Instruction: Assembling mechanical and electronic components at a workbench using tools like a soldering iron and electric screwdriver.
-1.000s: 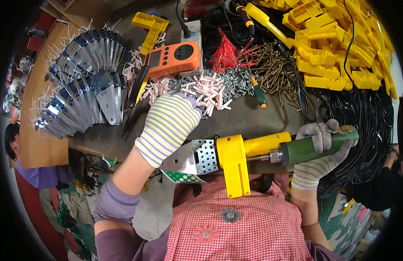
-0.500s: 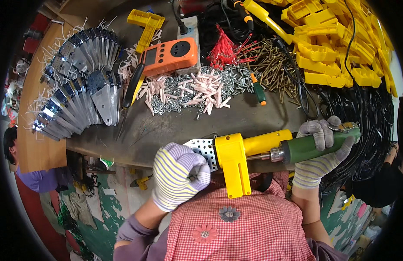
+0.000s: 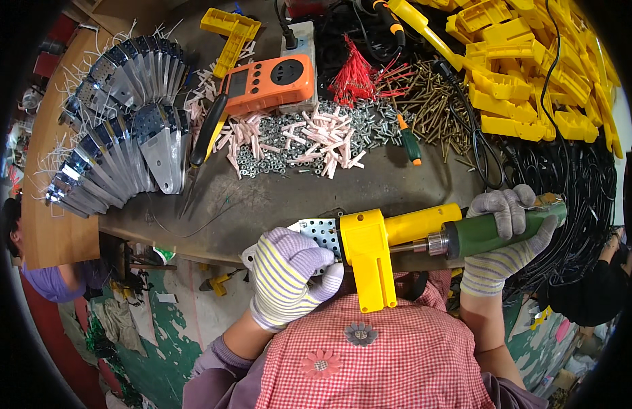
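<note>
Near the bench's front edge lies a yellow plastic tool body [image 3: 368, 259] with a round yellow handle [image 3: 425, 223] pointing right. A perforated metal plate [image 3: 318, 232] sticks out of its left side. My left hand [image 3: 285, 273], in a striped glove, is closed around that plate, thumb and forefinger at its near edge. My right hand [image 3: 510, 235], gloved too, wraps a green power screwdriver [image 3: 483, 232]. Its shaft [image 3: 411, 247] reaches left to the side of the yellow body, just below the handle. The bit's tip is hidden there.
Finished-looking metal plates with white wires [image 3: 118, 136] fan out at left. Beyond my hands lie an orange meter [image 3: 271, 83], a long-shafted screwdriver [image 3: 208, 129], loose nuts, screws and pale sleeves [image 3: 322, 136]. Yellow housings [image 3: 513, 82] and black cables [image 3: 575, 191] pile up at right.
My left hand has shifted slightly right and down, and more of the plate's left end shows. The yellow body and screwdriver stay nearly in place.
</note>
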The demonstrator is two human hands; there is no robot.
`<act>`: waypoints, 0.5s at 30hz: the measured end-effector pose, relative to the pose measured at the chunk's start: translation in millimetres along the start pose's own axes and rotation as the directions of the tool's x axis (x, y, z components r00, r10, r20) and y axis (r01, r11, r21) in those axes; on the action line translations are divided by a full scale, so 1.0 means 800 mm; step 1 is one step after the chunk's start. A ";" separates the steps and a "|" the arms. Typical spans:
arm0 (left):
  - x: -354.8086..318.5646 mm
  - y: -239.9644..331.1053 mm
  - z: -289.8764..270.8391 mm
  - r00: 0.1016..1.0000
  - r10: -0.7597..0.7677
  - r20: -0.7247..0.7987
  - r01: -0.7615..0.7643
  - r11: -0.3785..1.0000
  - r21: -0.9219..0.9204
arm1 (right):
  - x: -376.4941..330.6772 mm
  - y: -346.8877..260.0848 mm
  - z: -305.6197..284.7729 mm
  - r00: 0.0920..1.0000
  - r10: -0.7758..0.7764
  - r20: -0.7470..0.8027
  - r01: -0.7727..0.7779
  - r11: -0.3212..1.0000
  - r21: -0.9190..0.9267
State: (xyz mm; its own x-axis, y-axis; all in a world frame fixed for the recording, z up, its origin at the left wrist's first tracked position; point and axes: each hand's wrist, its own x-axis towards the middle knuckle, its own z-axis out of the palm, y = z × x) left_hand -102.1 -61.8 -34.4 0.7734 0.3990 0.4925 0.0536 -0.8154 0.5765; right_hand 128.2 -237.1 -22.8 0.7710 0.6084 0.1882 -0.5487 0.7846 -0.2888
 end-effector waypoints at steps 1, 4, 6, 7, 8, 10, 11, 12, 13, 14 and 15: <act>0.000 0.000 -0.002 0.999 -0.045 0.017 0.045 0.998 -0.033 | 0.000 0.000 0.000 1.000 0.001 0.000 -0.001 1.000 -0.001; 0.005 -0.006 -0.007 0.994 0.067 0.085 -0.068 0.998 0.001 | 0.000 0.001 0.000 0.999 -0.006 -0.036 0.006 1.000 -0.007; 0.003 -0.006 -0.008 0.993 0.051 0.106 -0.051 0.999 0.002 | -0.001 0.001 -0.001 0.999 -0.009 -0.034 0.008 1.000 -0.011; 0.002 -0.005 -0.008 0.991 0.037 0.128 -0.037 0.999 0.001 | -0.001 0.001 -0.001 0.999 -0.007 -0.034 0.007 1.000 -0.011; 0.002 -0.006 -0.008 0.991 0.036 0.128 -0.036 0.999 0.000 | -0.001 0.001 -0.002 1.000 -0.006 -0.023 0.006 1.000 -0.020; 0.003 -0.007 -0.007 0.988 0.099 0.120 -0.103 0.994 0.035 | 0.000 0.001 -0.001 1.000 -0.005 -0.011 0.005 1.000 -0.029; 0.004 -0.007 -0.007 0.988 0.099 0.120 -0.104 0.994 0.034 | 0.000 0.001 0.000 1.000 -0.004 -0.006 0.004 1.000 -0.019; 0.004 -0.008 -0.007 0.987 0.110 0.116 -0.115 0.993 0.034 | 0.000 0.002 0.000 1.000 0.001 -0.001 -0.001 1.000 -0.006; 0.004 -0.009 -0.007 0.986 0.121 0.112 -0.126 0.991 0.034 | -0.001 0.005 0.004 1.000 0.004 0.000 -0.004 1.000 -0.004; 0.005 -0.010 -0.008 0.987 0.120 0.111 -0.124 0.992 0.036 | -0.002 0.009 0.011 0.991 -0.041 -0.125 0.039 0.999 -0.021; 0.008 -0.011 -0.011 0.971 0.157 0.178 -0.172 0.982 0.073 | -0.003 0.011 0.016 0.965 -0.090 -0.247 0.081 0.996 -0.048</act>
State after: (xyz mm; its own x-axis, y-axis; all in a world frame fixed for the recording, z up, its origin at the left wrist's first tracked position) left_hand -103.1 -48.0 -30.6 0.8722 0.1849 0.4528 -0.0346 -0.9002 0.4342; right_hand 117.5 -230.0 -13.9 0.8732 0.4868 -0.0248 -0.4687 0.8244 -0.3173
